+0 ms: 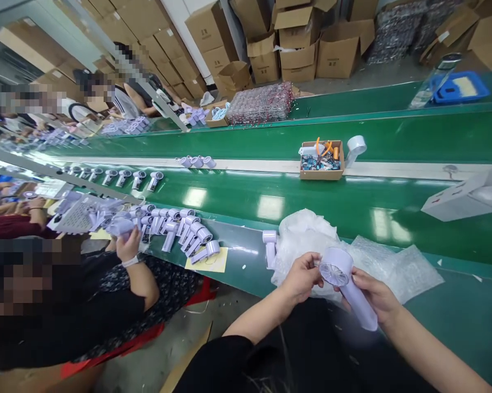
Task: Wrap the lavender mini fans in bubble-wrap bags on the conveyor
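Fingers (311,260) of the left hand (302,279) pinch the rim of a lavender handheld fan's (354,295) round head, while the right hand (380,297) is closed around its handle; the fan is held up at the near edge of the worktable (467,311). Beyond runs a green conveyor belt (229,197). Clear bubble wrap (305,232) lies behind the hands, then comes a cardboard parts box (322,174), a second fan (270,246) beside the wrap, and orange-handled pliers (323,148) in the box.
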Tool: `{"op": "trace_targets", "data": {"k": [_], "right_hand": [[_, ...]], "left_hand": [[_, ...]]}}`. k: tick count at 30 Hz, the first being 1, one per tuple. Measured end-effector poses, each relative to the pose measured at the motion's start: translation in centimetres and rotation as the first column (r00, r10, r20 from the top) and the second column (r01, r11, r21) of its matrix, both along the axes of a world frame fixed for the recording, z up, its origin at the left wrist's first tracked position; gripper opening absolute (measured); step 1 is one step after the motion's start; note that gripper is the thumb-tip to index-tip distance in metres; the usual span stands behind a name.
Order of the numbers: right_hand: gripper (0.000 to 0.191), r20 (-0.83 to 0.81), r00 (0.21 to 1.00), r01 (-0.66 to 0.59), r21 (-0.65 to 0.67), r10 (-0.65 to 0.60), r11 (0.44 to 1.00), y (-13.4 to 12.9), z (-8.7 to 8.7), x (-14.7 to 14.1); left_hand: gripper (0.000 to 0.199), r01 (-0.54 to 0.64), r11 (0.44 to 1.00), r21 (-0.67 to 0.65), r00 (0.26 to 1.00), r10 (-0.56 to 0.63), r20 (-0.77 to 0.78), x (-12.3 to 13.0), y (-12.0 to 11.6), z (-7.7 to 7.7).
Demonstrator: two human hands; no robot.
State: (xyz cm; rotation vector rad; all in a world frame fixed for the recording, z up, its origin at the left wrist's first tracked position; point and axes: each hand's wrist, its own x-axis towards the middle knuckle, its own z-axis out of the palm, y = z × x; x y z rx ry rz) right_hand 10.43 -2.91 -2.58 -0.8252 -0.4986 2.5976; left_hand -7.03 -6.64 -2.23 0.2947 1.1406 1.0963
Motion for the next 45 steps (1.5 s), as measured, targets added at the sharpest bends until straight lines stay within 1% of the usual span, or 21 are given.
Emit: {"op": "trace_targets", "data": {"k": [2, 4, 6, 8, 11, 14, 16, 19, 22, 24, 26, 27, 28, 30, 32, 34, 35, 38, 39, 42, 45], "right_hand": [[0.028, 0.002, 1.0, 0.014, 0.035, -0.014, 0.999, -0.8, 0.3, 0.5], [0.033, 0.033, 0.999, 0.013, 0.081, -0.016, 0.997, -1.3, 0.8, 1.1], [0.037, 0.088, 0.996, -0.022, 0.137, 0.01, 0.99, -1.8, 1.5, 1.8], [0.038, 0.148, 0.989, -0.048, 0.183, 0.021, 0.982, -2.5, 2.2, 2.5], [0.043, 0.17, 0.985, -0.022, 0.221, -0.016, 0.975, -3.5, 3.0, 3.3], [0.054, 0.101, 0.994, 0.003, 0.234, -0.027, 0.972, -4.2, 3.2, 3.5], [0.056, 0.083, 0.997, -0.023, 0.241, 0.003, 0.97, -4.5, 3.2, 3.4], [0.052, 0.121, 0.992, -0.06, 0.273, 0.027, 0.96, -4.6, 3.0, 3.5], [0.053, 0.16, 0.986, -0.085, 0.325, 0.033, 0.942, -4.8, 3.2, 4.1], [0.055, 0.195, 0.98, -0.113, 0.343, 0.047, 0.933, -5.0, 3.5, 4.5], [0.056, 0.254, 0.967, -0.114, 0.332, 0.027, 0.936, -5.4, 3.9, 4.6], [0.055, 0.287, 0.958, -0.092, 0.321, -0.004, 0.943, -5.6, 4.1, 4.4], [0.054, 0.317, 0.947, -0.059, 0.309, -0.044, 0.949, -5.8, 4.3, 4.1], [0.051, 0.37, 0.919, 0.015, 0.307, -0.134, 0.951, -6.3, 4.6, 3.4], [0.052, 0.403, 0.896, 0.047, 0.329, -0.186, 0.943, -6.8, 4.6, 2.7], [0.055, 0.407, 0.889, 0.06, 0.347, -0.208, 0.936, -7.3, 4.6, 2.2], [0.055, 0.398, 0.89, 0.081, 0.344, -0.223, 0.935, -7.4, 4.6, 2.1], [0.051, 0.375, 0.883, 0.177, 0.29, -0.282, 0.94, -7.7, 4.8, 2.4], [0.049, 0.373, 0.877, 0.206, 0.278, -0.304, 0.938, -7.7, 4.9, 2.6], [0.043, 0.36, 0.859, 0.274, 0.275, -0.363, 0.921, -7.7, 5.3, 2.9], [0.045, 0.365, 0.824, 0.359, 0.254, -0.433, 0.898, -7.9, 5.4, 2.9]], "left_hand": [[0.035, 0.033, 0.998, 0.054, 0.986, -0.024, -0.164, 0.4, -0.5, 0.2], [0.028, 0.011, 0.994, 0.104, 0.948, 0.023, -0.318, 0.3, -0.6, 0.4], [0.025, -0.038, 0.989, 0.14, 0.916, 0.091, -0.392, -0.2, -0.5, 0.6], [0.022, -0.037, 0.986, 0.16, 0.907, 0.1, -0.409, -0.7, -0.4, 0.9], [0.017, 0.12, 0.974, 0.19, 0.864, -0.009, -0.503, -0.6, -0.5, 1.5], [0.013, 0.319, 0.927, 0.195, 0.787, -0.144, -0.6, 0.5, -1.3, 1.6], [0.007, 0.378, 0.903, 0.205, 0.776, -0.188, -0.602, 1.2, -1.9, 1.4], [0.011, 0.313, 0.933, 0.176, 0.838, -0.185, -0.513, 1.3, -2.2, 1.1], [0.024, 0.14, 0.988, 0.065, 0.936, -0.11, -0.335, 0.7, -1.9, 1.3], [0.03, 0.032, 0.999, 0.031, 0.97, -0.024, -0.241, 0.3, -1.7, 1.8], [0.03, -0.017, 0.995, 0.098, 0.964, 0.042, -0.264, 0.4, -1.8, 2.4], [0.027, 0.005, 0.985, 0.174, 0.94, 0.055, -0.337, 0.6, -2.0, 2.8], [0.023, 0.063, 0.964, 0.259, 0.896, 0.061, -0.441, 0.9, -2.3, 3.1], [0.02, 0.234, 0.895, 0.38, 0.759, 0.076, -0.647, 1.4, -2.6, 3.7], [0.022, 0.369, 0.829, 0.42, 0.628, 0.111, -0.771, 1.5, -2.5, 4.2], [0.024, 0.497, 0.758, 0.422, 0.526, 0.124, -0.842, 1.3, -2.2, 4.5], [0.025, 0.579, 0.704, 0.411, 0.477, 0.117, -0.871, 1.0, -2.0, 4.6], [0.023, 0.8, 0.499, 0.333, 0.342, 0.076, -0.936, -0.2, -2.2, 4.8], [0.023, 0.831, 0.461, 0.311, 0.313, 0.074, -0.947, -0.6, -2.4, 4.8], [0.026, 0.85, 0.443, 0.285, 0.262, 0.115, -0.958, -0.9, -3.6, 4.7], [0.028, 0.892, 0.374, 0.253, 0.212, 0.146, -0.966, -0.3, -3.9, 4.1]]}}
